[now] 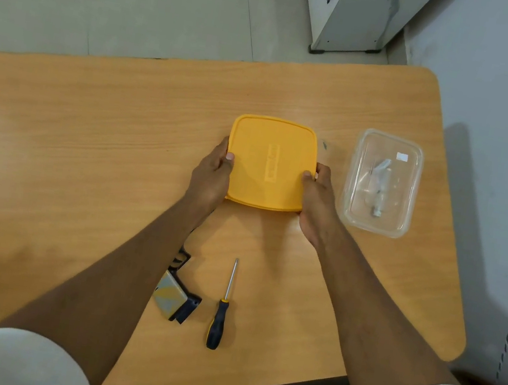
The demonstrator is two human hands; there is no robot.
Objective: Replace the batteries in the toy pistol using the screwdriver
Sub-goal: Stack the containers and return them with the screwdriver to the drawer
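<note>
The left hand (214, 169) held the left edge of a yellow lid (269, 163), with the thumb on top and the fingers curled round the side. The right hand (316, 199) held the right edge of the same lid in the same way, thumb on top. The lid was square with round corners, and it sat in the middle of the wooden surface (91, 120). I could not tell if a box sat under the lid. Both arms reached out from white sleeves (3, 359) at the near edge. The toy pistol (177, 300) lay on the surface near the person, partly hidden under the left arm. It was black with a grey and yellow part. Just to its right, not touching it, lay the screwdriver (222, 310). It had a black and yellow handle at the near end, and its thin metal tip pointed away toward the lid. To the right of the lid, near the right hand but apart from it, stood a clear plastic box (410, 197). Some small clear and grey things lay inside it, too blurry to name. A grey cabinet (357, 12) stood on the floor past the far edge of the surface.
</note>
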